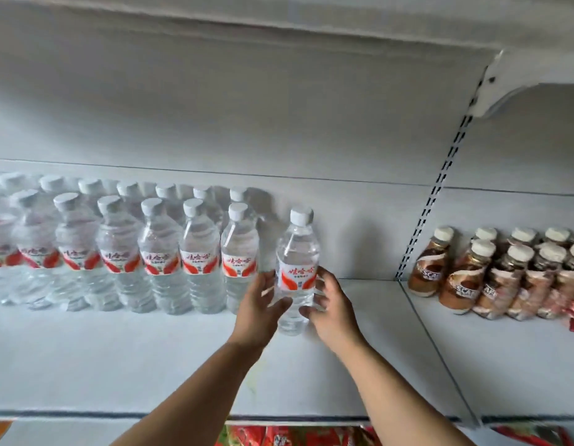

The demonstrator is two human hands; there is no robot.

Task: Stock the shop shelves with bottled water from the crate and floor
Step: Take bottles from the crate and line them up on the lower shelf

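Note:
A clear water bottle (297,249) with a white cap and a red-and-white label stands upright on the white shelf (134,365), a small gap right of the stocked water bottles (160,252). My left hand (258,312) curls round its lower left side, thumb across the front. My right hand (335,310) curls round its lower right side. The stocked bottles stand in two rows along the shelf's back, from the left edge to the middle.
Brown coffee bottles (491,278) with white caps crowd the neighbouring shelf section on the right, past a slotted upright (433,194). Another shelf hangs overhead. Red packets (279,436) show on the shelf below. Bare shelf lies in front of and right of the held bottle.

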